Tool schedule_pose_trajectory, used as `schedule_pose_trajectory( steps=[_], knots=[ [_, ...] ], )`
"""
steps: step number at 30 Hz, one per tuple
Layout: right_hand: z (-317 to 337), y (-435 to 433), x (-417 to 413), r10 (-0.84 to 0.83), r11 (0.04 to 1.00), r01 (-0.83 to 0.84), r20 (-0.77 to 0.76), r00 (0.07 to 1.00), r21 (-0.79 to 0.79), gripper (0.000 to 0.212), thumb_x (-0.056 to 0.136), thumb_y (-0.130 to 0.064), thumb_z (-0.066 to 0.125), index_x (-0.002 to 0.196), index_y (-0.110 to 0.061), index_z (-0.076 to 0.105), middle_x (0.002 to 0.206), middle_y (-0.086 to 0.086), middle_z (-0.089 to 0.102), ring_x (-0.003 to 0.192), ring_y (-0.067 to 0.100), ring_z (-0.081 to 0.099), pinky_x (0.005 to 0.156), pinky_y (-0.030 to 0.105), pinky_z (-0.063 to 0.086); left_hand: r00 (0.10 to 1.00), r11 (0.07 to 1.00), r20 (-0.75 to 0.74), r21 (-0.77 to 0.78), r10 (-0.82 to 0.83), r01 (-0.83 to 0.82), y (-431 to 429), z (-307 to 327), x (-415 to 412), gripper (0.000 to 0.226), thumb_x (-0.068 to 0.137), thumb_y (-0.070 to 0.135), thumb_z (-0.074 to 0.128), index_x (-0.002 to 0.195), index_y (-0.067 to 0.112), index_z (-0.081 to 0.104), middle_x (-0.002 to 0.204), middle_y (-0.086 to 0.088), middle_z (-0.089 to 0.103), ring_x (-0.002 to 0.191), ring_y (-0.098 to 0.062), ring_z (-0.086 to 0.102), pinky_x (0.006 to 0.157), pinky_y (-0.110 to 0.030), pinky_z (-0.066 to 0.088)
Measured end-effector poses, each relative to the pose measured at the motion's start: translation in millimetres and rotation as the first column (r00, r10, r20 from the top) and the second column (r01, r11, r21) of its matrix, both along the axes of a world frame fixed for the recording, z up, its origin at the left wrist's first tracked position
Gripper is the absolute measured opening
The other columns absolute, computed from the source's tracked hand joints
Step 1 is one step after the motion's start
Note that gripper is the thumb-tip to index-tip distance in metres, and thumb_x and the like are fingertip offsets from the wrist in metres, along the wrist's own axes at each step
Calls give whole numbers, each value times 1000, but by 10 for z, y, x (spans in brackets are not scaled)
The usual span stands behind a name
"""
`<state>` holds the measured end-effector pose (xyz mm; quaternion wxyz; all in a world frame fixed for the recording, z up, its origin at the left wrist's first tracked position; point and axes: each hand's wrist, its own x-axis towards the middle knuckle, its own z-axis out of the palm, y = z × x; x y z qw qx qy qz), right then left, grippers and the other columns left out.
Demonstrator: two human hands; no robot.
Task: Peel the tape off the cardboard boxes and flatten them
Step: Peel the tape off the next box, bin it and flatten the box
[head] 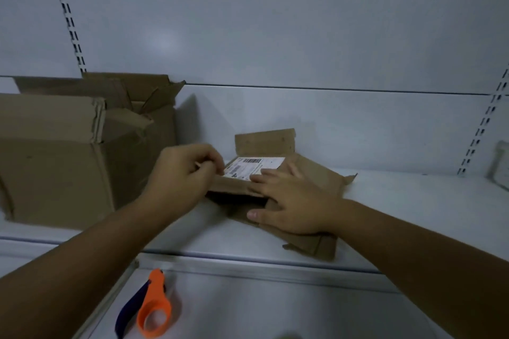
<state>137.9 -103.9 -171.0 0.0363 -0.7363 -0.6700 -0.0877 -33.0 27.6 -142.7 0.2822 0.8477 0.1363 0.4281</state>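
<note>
Curled fingers of the left hand (184,170) pinch at the left edge of the small flat brown cardboard box (319,175), thumb and fingertips closed together right by the white shipping label (253,166) on its top. Whether they hold tape or only the cardboard edge cannot be told. On the box's right half the right hand (292,201) lies flat, fingers straight and spread, pressing the top down, with the thumb against the box's near side.

Seen from the head camera, the box sits on a white shelf board (413,201). Its back flap stands up and its right side is splayed out and crumpled. Left of the box, well apart from it, stands a large open brown cardboard carton (55,168) with creased flaps sticking up. Behind the box rises a plain white back panel (275,22), crossed by a dark horizontal seam, with slotted metal uprights (68,16) far to the left and right. Below and in front of the box, on a lower white surface (261,311), lies an orange plastic tape dispenser (154,308) with a dark blue part. Far right of the box, something clear leans on the panel, too blurred to name.
</note>
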Motion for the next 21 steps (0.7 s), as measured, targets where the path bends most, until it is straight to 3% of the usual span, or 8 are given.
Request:
schedule_pose_trajectory(
  steps=[4, 6, 8, 9, 11, 14, 16, 21],
  knots=[
    [-94, -33, -12, 28, 1000, -27, 31, 999, -16, 66, 91, -61, 30, 146, -25, 24, 155, -3, 23, 144, 15, 9, 114, 48, -10, 956, 999, -292, -33, 20, -31, 94, 74, 567, 26, 88, 11, 49, 85, 25, 70, 97, 5, 71, 89, -12, 62, 69, -21, 47],
    [-53, -60, 18, 81, 993, -55, -260, 962, 108, 51, 92, -51, 42, 136, -26, 44, 143, -7, 45, 136, 8, 29, 116, 29, 4, 893, 998, -450, -44, 15, -39, 118, -22, 841, 28, 93, 21, 44, 115, 18, 61, 124, -6, 61, 109, -23, 55, 88, -29, 43],
    [52, -109, 134, 138, 930, 106, -599, 789, 353, 23, 90, -31, 57, 111, -24, 66, 107, -16, 65, 105, -7, 54, 93, 7, 33, 806, 1000, -592, -8, 18, -28, 130, -207, 1010, 37, 97, 33, 34, 128, 18, 48, 137, -9, 49, 122, -27, 45, 103, -41, 34],
    [96, -151, 242, 132, 858, 243, -650, 748, 453, 15, 89, -24, 60, 101, -23, 68, 95, -18, 66, 92, -7, 58, 82, 8, 39, 763, 999, -645, 29, 44, -33, 134, -300, 1052, 42, 97, 38, 28, 132, 20, 42, 142, -8, 43, 128, -27, 39, 105, -50, 29],
    [137, -262, 508, -98, 738, 472, -615, 782, 483, 14, 88, -22, 61, 101, -20, 65, 96, -11, 64, 87, 0, 57, 81, 19, 44, 728, 994, -678, 98, 98, -42, 172, -449, 1085, 49, 96, 44, 18, 137, 20, 31, 149, -3, 32, 136, -24, 27, 107, -57, 22],
    [111, -429, 760, -376, 786, 589, -611, 697, 188, 32, 89, -37, 58, 110, -14, 63, 105, -4, 64, 94, 11, 57, 84, 26, 45, 746, 993, -658, 111, 103, -39, 237, -538, 1087, 52, 95, 47, 14, 137, 20, 30, 149, -1, 30, 138, -22, 23, 108, -57, 21],
    [87, -454, 775, -400, 822, 556, -568, 720, 126, 32, 90, -38, 56, 98, -11, 72, 100, 3, 71, 90, 16, 63, 83, 32, 50, 751, 993, -653, 115, 100, -32, 251, -554, 1094, 54, 95, 48, 13, 140, 22, 27, 151, 1, 28, 139, -20, 23, 108, -56, 21],
    [82, -417, 675, -411, 758, 572, -451, 793, 314, 26, 87, -37, 61, 88, -16, 76, 93, -1, 73, 85, 15, 64, 74, 23, 45, 800, 991, -590, 123, 109, -45, 225, -560, 1080, 53, 95, 50, 14, 141, 27, 26, 152, 5, 27, 138, -17, 25, 111, -55, 18]
  ],
)
